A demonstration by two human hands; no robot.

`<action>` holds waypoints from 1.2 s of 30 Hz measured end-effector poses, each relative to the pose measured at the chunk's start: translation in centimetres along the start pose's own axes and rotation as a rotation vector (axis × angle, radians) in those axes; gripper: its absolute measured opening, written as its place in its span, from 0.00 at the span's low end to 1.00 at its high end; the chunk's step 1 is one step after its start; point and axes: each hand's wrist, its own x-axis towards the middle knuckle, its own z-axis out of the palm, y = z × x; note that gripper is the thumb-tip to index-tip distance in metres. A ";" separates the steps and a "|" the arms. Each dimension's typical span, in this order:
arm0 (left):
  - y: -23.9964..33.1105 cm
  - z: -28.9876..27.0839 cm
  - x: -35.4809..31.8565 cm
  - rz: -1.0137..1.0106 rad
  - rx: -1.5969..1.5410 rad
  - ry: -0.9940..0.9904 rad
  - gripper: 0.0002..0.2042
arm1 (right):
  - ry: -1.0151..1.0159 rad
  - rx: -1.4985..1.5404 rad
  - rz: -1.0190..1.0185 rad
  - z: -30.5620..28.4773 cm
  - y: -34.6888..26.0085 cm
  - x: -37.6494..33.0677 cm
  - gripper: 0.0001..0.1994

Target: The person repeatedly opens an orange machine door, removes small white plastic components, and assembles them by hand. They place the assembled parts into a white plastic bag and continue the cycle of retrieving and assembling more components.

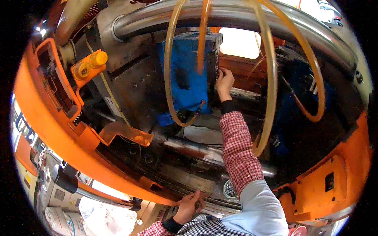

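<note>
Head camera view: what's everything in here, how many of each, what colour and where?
Blue block: one, blue, upper centre
Hoses: four, amber to pale yellow, centre and right
Polished bars: at least two, silver, top and lower centre
Machine panels: at least two, orange, left and lower right
Round caps: two, yellow, upper left
Cup of small pieces: one, pale, lower centre
Bags: at least two, white, lower left
Right hand: one, bare, at the block's right edge
Left hand: one, bare, lower centre
Dark areas: too dim to count

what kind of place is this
Likely a factory workshop, at a large press or moulding machine: a blue block, looped hoses and a thick steel bar suggest it.
</note>
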 end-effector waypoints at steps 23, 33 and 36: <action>-0.9 -1.4 0.9 0.121 -0.059 0.091 0.16 | -0.125 -0.162 -0.094 1.5 0.7 0.9 0.15; -2.0 -3.0 2.7 0.370 -0.361 -0.092 0.16 | -0.551 0.276 -0.273 -12.9 -10.2 -8.9 0.03; -0.7 -2.5 2.8 0.339 -0.445 -0.206 0.18 | -1.245 0.445 -0.231 -21.7 -14.0 -16.3 0.09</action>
